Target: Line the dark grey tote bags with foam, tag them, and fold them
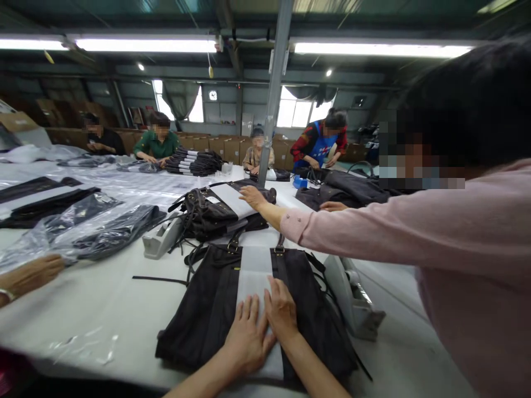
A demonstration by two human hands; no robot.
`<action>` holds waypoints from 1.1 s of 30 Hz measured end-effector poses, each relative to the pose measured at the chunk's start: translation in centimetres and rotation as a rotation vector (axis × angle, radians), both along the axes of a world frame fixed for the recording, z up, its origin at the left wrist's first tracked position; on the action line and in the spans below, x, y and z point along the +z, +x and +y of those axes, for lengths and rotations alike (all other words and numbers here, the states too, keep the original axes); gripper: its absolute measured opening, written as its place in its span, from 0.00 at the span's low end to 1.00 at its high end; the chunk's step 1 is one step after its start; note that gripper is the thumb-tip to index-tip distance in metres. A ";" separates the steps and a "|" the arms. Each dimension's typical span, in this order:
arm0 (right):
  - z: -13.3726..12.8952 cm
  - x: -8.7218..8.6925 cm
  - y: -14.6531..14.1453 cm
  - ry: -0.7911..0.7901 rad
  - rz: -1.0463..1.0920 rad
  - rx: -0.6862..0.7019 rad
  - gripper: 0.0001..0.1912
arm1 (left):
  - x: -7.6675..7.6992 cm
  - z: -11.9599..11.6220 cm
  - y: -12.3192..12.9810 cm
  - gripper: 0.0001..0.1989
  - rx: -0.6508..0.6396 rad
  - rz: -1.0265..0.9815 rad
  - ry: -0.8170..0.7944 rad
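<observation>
A dark handbag (pixel 211 309) lies flat on the white table (pixel 124 309), its handles pointing away from me. Down its middle runs a pale wrapping strip (pixel 256 260). My left hand (pixel 248 334) rests palm down on the lower part of the strip, fingers spread, holding nothing. Against it, my right hand (pixel 282 309) lies on the strip and the bag's dark side, fingers extended and nothing in them.
A co-worker's arm in a pink sleeve (pixel 348 226) reaches from the right onto stacked bags (pixel 211 210). Tape dispensers (pixel 161 235) (pixel 357 298) flank my bag. Another person's hand (pixel 37 273) touches plastic-wrapped bags (pixel 120 229) at left.
</observation>
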State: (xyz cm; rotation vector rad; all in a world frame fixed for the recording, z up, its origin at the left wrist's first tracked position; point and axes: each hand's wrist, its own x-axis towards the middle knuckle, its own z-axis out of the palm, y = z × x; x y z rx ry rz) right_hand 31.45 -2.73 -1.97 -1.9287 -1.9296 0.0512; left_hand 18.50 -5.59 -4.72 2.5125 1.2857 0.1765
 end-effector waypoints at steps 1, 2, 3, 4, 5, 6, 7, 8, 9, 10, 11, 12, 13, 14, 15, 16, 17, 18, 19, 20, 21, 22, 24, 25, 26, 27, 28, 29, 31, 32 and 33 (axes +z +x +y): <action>0.1 0.0 -0.1 0.006 -0.028 0.117 0.23 | 0.1 0.0 0.0 0.35 -0.007 -0.008 -0.019; 0.3 0.0 -0.1 -0.024 -0.051 0.218 0.23 | 0.2 0.0 0.1 0.35 -0.014 -0.017 -0.039; 0.5 -0.1 -0.1 -0.075 -0.066 0.279 0.23 | 0.3 0.0 0.1 0.35 -0.018 -0.026 -0.058; 0.7 -0.3 -0.1 -0.132 -0.074 0.300 0.23 | 0.4 0.0 0.1 0.35 -0.020 -0.036 -0.076; 1.0 -0.5 0.0 -0.182 -0.076 0.292 0.24 | 0.5 0.0 0.1 0.35 -0.019 -0.047 -0.093; 1.3 -0.6 0.1 -0.214 -0.079 0.275 0.25 | 0.7 0.0 0.1 0.35 -0.015 -0.058 -0.105; 1.5 -0.8 0.2 -0.228 -0.084 0.260 0.25 | 0.8 0.0 0.1 0.35 -0.011 -0.068 -0.113; 1.8 -0.9 0.3 -0.228 -0.093 0.249 0.26 | 0.9 -0.1 0.1 0.35 -0.006 -0.076 -0.117; 2.0 -1.0 0.3 -0.223 -0.102 0.236 0.27 | 1.0 -0.1 0.1 0.35 -0.002 -0.083 -0.121; 2.3 -1.1 0.3 -0.218 -0.113 0.220 0.27 | 1.1 -0.1 0.0 0.35 0.002 -0.087 -0.125; 2.5 -1.1 0.3 -0.211 -0.121 0.200 0.27 | 1.2 -0.2 0.0 0.34 0.005 -0.088 -0.129; 2.7 -1.1 0.2 -0.204 -0.127 0.181 0.27 | 1.3 -0.2 -0.1 0.34 0.008 -0.087 -0.133; 2.8 -1.0 0.1 -0.201 -0.129 0.168 0.27 | 1.4 -0.3 -0.1 0.33 0.006 -0.083 -0.136; 2.9 -0.8 0.1 -0.207 -0.124 0.161 0.27 | 1.4 -0.3 -0.1 0.33 0.004 -0.082 -0.134; 2.9 -0.5 0.2 -0.222 -0.105 0.155 0.28 | 1.5 -0.3 -0.2 0.32 0.002 -0.079 -0.130; 2.7 0.0 0.5 -0.242 -0.067 0.155 0.29 | 1.6 -0.3 -0.1 0.32 0.003 -0.074 -0.125; 2.3 0.7 1.2 -0.250 -0.007 0.160 0.31 | 1.6 -0.3 -0.1 0.32 0.004 -0.067 -0.118; 1.7 1.6 2.3 -0.232 0.073 0.168 0.32 | 1.7 -0.3 -0.1 0.31 0.008 -0.057 -0.110; 1.0 2.7 3.8 -0.184 0.166 0.162 0.33 | 1.7 -0.5 0.0 0.30 0.014 -0.043 -0.102; 0.0 3.9 5.7 -0.109 0.256 0.133 0.32 | 1.7 -0.6 0.0 0.29 0.021 -0.024 -0.093; -1.0 5.1 8.0 -0.018 0.331 0.074 0.30 | 1.7 -0.9 0.0 0.28 0.027 -0.006 -0.081; -2.2 6.3 10.6 0.067 0.380 -0.033 0.28 | 1.7 -1.1 0.0 0.27 0.034 0.010 -0.064; -4.7 8.4 15.9 0.163 0.401 -0.321 0.27 | 1.4 -1.5 0.0 0.26 0.043 0.035 -0.027; -5.9 9.2 18.3 0.174 0.392 -0.445 0.28 | 1.2 -1.5 0.0 0.25 0.044 0.042 -0.008; -7.0 9.6 20.3 0.167 0.381 -0.536 0.29 | 1.0 -1.5 0.0 0.25 0.043 0.046 0.006; -8.0 9.9 21.9 0.147 0.377 -0.589 0.30 | 0.8 -1.5 0.0 0.26 0.042 0.048 0.016; -8.7 9.9 23.1 0.122 0.383 -0.610 0.30 | 0.7 -1.5 0.0 0.26 0.041 0.050 0.021; -9.2 9.8 23.8 0.096 0.397 -0.607 0.30 | 0.7 -1.6 0.0 0.26 0.043 0.051 0.021; -9.5 9.2 24.2 0.040 0.450 -0.568 0.29 | 1.1 -1.7 -0.1 0.26 0.048 0.046 0.009; -9.3 8.8 24.3 0.020 0.483 -0.550 0.28 | 1.3 -1.8 -0.1 0.26 0.048 0.041 -0.005; -9.0 8.3 24.3 -0.006 0.521 -0.523 0.27 | 1.5 -1.8 0.0 0.26 0.046 0.033 -0.023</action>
